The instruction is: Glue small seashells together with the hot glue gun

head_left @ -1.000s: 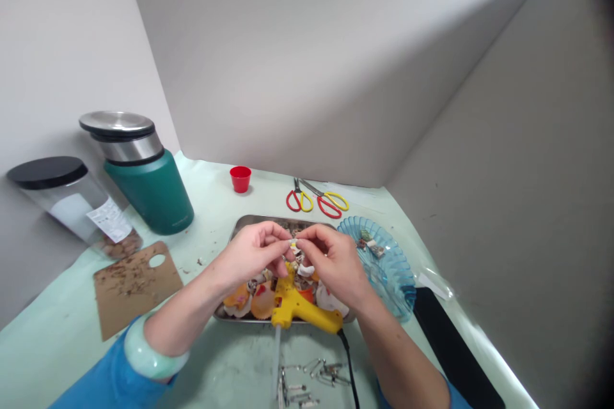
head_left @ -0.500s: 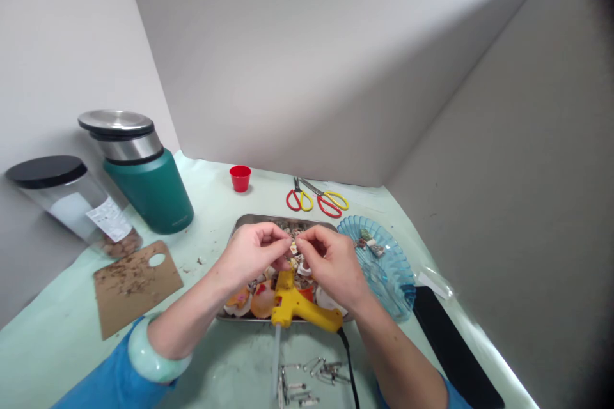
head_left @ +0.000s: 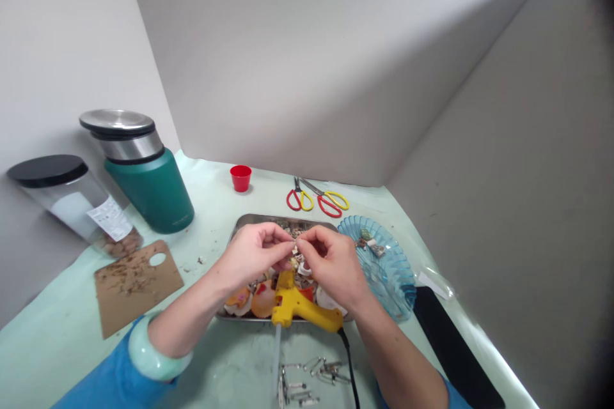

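My left hand [head_left: 260, 250] and my right hand [head_left: 330, 260] meet above a metal tray [head_left: 249, 220], thumbs and forefingers pinched almost tip to tip. Whatever sits between the fingertips is tiny and mostly covered, so I cannot name it. Shells [head_left: 263, 300] and small bits fill the tray under the hands. Across its front edge lies a yellow hot glue gun [head_left: 290, 303], touched by neither hand, with a glue stick [head_left: 277, 358] poking out toward me and a black cord [head_left: 348, 358] trailing down.
Metal pin clips [head_left: 330, 370] lie in front. To the right are a blue glass plate [head_left: 384, 281] with small pieces and a black strip [head_left: 455, 345]. Scissors [head_left: 330, 204] and a red cup [head_left: 240, 179] stand behind; a brown board [head_left: 134, 294], green flask [head_left: 153, 195] and clear jar [head_left: 79, 208] are left.
Both hands stay nearly in place; the left fingertips shift very slightly right, toward the right ones. A small whitish and yellow spot between them shows less now.
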Demonstrator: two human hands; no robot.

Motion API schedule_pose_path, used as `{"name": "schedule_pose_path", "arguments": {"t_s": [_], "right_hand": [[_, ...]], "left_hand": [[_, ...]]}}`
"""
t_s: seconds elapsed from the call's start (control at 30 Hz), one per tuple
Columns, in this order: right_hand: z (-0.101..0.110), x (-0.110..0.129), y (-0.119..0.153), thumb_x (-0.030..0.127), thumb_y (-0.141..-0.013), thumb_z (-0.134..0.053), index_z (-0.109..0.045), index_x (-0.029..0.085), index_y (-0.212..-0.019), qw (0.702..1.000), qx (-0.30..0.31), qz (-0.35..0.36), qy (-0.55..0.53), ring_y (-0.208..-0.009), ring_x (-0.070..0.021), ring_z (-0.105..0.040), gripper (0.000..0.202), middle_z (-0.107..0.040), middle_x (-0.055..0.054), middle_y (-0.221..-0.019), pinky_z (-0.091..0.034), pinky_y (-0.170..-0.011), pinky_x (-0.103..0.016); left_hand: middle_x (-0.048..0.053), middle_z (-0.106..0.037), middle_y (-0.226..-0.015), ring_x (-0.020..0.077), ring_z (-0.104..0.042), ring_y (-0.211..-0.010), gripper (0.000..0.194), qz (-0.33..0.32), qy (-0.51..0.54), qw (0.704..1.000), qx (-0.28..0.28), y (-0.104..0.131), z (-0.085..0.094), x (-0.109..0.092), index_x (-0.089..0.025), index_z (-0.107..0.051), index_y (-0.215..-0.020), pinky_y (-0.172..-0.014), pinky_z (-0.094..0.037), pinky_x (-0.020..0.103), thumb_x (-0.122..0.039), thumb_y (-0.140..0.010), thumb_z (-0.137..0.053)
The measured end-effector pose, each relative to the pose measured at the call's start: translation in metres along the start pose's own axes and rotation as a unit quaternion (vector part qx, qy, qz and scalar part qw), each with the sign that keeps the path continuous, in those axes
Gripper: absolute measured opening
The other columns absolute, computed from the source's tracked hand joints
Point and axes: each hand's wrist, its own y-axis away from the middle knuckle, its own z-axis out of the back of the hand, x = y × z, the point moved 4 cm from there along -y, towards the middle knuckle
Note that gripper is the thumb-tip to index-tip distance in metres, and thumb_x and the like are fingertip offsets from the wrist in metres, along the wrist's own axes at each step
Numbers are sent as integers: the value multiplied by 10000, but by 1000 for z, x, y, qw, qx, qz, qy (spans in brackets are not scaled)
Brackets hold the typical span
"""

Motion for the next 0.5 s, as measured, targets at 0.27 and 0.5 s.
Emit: {"name": "schedule_pose_path", "arguments": {"t_s": [0.27, 0.5], "right_hand": [[2, 1, 0, 217, -837, -542, -644, 198, -773, 1000, 8, 16, -24, -596, -129, -570, 122, -661, -6, -715, -433, -548, -216], [3, 0, 1, 206, -845, -549, -657, 202, -802, 999, 17, 24, -33, -634, -134, -585, 115, -668, -9, -754, -448, -564, -214]], "left_hand": [[6, -658, -568, 139, -627, -550, 135, 10, 49, 999, 11, 1, 0, 1, -140, -620, -771, -577, -503, 266, -254, -715, -668], [17, -685, -625, 133, -645, -572, 139, 38, 101, 994, 28, 1, 1, 1, -134, -598, -760, -561, -511, 252, -261, -739, -651]]}}
